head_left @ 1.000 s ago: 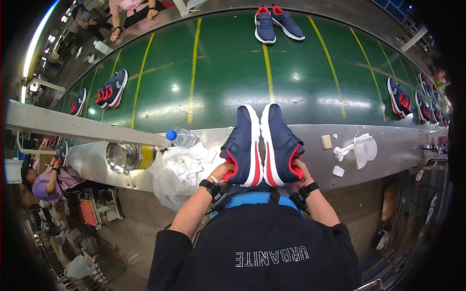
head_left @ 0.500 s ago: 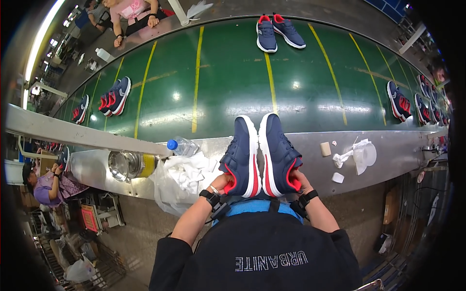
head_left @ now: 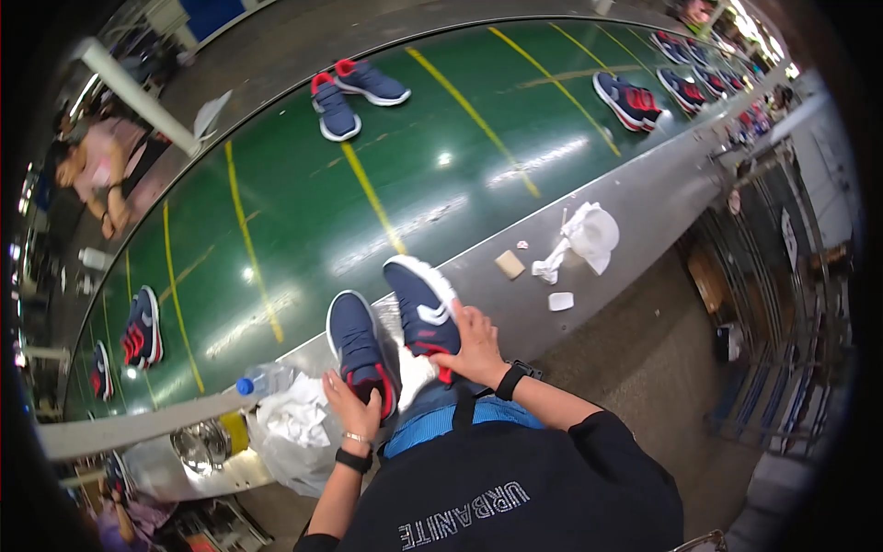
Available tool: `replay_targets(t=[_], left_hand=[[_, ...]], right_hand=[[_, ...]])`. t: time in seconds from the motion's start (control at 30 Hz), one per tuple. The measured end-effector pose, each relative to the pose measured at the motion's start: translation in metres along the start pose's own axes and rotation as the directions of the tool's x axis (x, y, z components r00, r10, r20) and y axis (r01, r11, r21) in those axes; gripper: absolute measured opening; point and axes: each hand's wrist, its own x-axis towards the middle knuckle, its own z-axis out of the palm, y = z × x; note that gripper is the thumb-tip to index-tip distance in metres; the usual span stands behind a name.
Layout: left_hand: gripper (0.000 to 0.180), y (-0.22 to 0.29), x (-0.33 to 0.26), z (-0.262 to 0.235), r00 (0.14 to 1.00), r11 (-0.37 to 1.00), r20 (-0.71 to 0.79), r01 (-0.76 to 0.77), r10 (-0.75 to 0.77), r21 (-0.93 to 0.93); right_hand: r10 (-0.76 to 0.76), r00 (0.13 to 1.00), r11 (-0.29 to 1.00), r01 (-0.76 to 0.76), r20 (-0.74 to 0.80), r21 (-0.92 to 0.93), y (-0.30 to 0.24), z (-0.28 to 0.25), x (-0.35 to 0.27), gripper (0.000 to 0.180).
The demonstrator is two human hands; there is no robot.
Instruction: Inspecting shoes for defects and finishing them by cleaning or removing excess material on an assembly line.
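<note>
I hold a pair of navy sneakers with red linings and white soles over the near edge of the metal ledge, toes pointing away. My left hand [head_left: 355,408] is closed around the heel of the left sneaker [head_left: 357,336], whose top and laces face up. The right sneaker [head_left: 421,293] is tilted, so its side with a white mark shows. My right hand [head_left: 476,348] grips it at the heel and side. The toes of the two sneakers are a little apart.
Beyond the metal ledge [head_left: 543,248] runs a green belt [head_left: 294,202] with yellow lines and several sneaker pairs. To the left are a blue-capped bottle [head_left: 262,381], a bag of white cloths [head_left: 299,414] and a round metal container [head_left: 200,448]. A beige block [head_left: 509,265] lies right.
My view has turned, tilting the belt in the picture. The sneakers, held sole to sole before, have been rolled apart, and my right hand has shifted up along its sneaker's side.
</note>
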Motion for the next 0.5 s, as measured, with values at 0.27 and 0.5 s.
replay_targets(t=[0.27,0.5], left_hand=[[0.046,0.104,-0.001,0.010,0.932,0.931,0.217,-0.223,0.291,-0.289],[0.069,0.074,-0.010,0.053,0.855,0.771,0.477,0.440,-0.203,-0.460]], right_hand=[[0.060,0.887,0.983,-0.133,-0.457,-0.128,0.118,-0.070,0.045,0.036],[0.207,0.906,0.975,-0.162,-0.370,0.149,0.147,-0.089,0.058,0.013]])
